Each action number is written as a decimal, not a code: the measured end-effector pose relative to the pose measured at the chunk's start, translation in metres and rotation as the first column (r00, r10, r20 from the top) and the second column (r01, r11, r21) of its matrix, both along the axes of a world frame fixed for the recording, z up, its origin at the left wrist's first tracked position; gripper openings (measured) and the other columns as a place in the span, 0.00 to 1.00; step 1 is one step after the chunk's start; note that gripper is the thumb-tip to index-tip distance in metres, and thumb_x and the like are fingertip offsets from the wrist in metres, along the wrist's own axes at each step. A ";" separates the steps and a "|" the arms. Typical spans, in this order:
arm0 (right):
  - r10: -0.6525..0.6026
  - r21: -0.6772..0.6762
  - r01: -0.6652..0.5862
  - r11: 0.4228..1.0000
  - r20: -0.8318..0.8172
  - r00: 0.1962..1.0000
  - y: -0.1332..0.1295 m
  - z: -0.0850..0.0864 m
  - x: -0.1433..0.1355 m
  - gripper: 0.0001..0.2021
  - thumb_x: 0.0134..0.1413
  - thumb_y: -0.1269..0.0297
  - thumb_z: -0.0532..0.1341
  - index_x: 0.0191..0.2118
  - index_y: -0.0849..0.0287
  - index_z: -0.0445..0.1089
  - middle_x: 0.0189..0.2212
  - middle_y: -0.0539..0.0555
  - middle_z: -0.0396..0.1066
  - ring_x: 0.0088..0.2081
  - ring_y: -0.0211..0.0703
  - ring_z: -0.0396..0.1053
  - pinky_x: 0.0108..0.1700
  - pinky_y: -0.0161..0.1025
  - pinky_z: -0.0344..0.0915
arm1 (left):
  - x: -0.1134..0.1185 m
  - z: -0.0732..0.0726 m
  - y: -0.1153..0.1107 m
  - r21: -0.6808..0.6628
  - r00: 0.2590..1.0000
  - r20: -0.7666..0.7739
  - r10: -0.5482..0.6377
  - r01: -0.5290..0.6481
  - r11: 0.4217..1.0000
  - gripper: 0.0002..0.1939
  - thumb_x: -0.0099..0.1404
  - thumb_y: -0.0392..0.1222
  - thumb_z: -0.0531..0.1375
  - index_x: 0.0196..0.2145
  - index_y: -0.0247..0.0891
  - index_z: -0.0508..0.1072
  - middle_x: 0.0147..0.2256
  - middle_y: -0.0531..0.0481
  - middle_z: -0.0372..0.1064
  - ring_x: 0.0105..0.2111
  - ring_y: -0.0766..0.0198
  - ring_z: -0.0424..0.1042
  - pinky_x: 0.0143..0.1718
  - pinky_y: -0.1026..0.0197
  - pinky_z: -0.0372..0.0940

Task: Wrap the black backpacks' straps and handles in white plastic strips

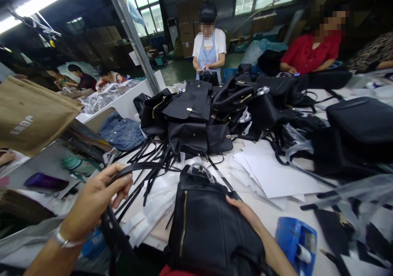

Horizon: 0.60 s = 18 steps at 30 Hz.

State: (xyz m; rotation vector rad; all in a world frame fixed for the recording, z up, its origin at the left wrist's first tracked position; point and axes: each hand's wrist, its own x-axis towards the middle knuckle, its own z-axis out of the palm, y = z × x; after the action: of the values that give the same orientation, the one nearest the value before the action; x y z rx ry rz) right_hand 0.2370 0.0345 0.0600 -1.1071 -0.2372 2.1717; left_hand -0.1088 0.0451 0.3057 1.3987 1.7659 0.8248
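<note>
A black backpack [205, 222] with a gold zipper down its left side lies in front of me at the table's near edge. Its top handle [201, 170] is wrapped in clear plastic. My left hand [112, 188], a silver bracelet on its wrist, pinches a thin black strap [139, 167] out to the left of the bag. My right hand [242, 210] grips the bag's upper right edge, the thumb on top and the other fingers hidden behind it. White tissue and loose straps lie between my left hand and the backpack.
Black bags [190, 108] are heaped across the table beyond. White paper sheets [273, 169] lie right of centre, a blue tape dispenser [294, 243] near right. A denim garment [121, 130] and a purple bottle [46, 182] are at left. Co-workers [211, 50] are across the table.
</note>
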 end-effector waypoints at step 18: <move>-0.050 0.243 0.072 0.967 -0.094 0.994 -0.003 0.035 -0.020 0.22 0.44 0.58 0.68 0.46 0.62 0.71 0.39 0.59 0.75 0.43 0.57 0.72 0.46 0.50 0.67 | 0.026 -0.194 0.128 -0.137 0.821 0.556 -0.129 0.244 0.960 0.17 0.54 0.38 0.61 0.42 0.31 0.74 0.24 0.50 0.71 0.25 0.67 0.67 0.27 0.66 0.59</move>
State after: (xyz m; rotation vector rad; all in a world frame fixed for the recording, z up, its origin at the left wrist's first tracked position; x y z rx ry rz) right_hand 0.2174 0.0316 0.0954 -0.8672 -0.4163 2.0646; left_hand -0.0832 0.1735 0.1118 1.0458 1.2104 0.8076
